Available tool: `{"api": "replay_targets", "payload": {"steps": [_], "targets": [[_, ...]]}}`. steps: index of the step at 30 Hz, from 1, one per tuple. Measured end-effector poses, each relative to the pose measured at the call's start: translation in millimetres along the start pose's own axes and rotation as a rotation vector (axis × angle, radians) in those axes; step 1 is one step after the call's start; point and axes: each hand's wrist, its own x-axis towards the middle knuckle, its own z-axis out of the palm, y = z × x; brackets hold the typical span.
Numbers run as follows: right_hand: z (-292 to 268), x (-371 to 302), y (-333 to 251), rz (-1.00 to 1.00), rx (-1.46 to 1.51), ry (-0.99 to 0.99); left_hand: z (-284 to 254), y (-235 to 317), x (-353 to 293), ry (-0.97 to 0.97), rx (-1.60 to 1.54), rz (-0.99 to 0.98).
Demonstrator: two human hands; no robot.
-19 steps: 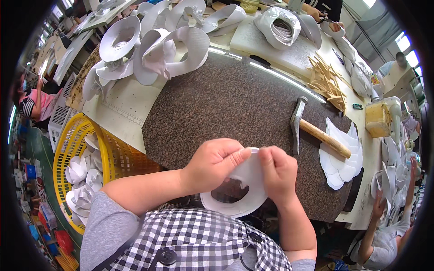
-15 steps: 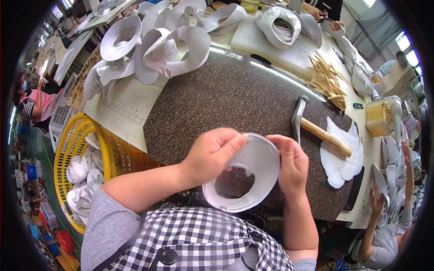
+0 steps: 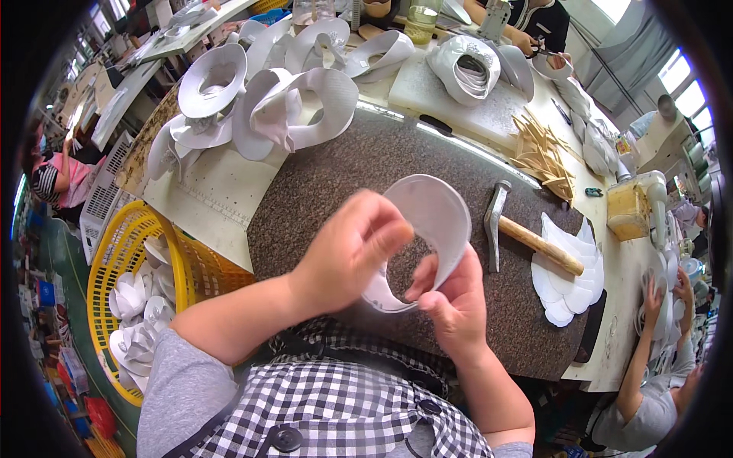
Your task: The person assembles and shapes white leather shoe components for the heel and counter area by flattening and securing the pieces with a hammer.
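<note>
Between our fingers: we are pinching a thin, smooth white curved piece (image 3: 427, 221), bent into a loop.
Left hand (image 3: 347, 252): gripping its near edge.
Right hand (image 3: 450, 294): clasping its lower rim.
Beneath our fingers: speckled granite slab (image 3: 336, 172) is lying.

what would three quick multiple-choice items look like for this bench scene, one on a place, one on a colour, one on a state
1. Where does the hammer lie?
A. in the basket
B. on the speckled slab, right of the hands
C. on the floor

2. What colour is the basket?
A. yellow
B. blue
C. black

3. How is the white curved piece held?
A. lying flat, untouched
B. by the left hand alone
C. by both hands, bent into a loop

Answers:
1 B, its wooden handle rests on the slab.
2 A, yellow mesh stands at the left.
3 C, the left hand and right hand both grip it.
</note>
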Motion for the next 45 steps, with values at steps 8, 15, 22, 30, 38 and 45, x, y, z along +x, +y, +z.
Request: {"api": "replay_targets", "payload": {"steps": [8,15,22,30,38,45], "targets": [[45,-4,-1,-0.002,-0.643,-0.104,-10,5,6,0.033,-0.123,-0.150],[13,-30,33,-0.495,-1.285,-0.148,26,-23,10,0.082,-0.148,-0.099],[1,-12,11,-0.392,-1.536,-0.138,39,-16,29,-0.075,-0.017,-0.040],[0,-29,12,-0.250,-1.628,-0.443,45,-25,35,-0.089,-0.029,-0.031],[-6,-11,22,-0.353,-1.841,-0.286,47,-11,31,-0.110,0.046,0.008],[-7,0,23,-0.290,-1.858,-0.256,52,-4,35,-0.174,0.054,-0.056]]}}
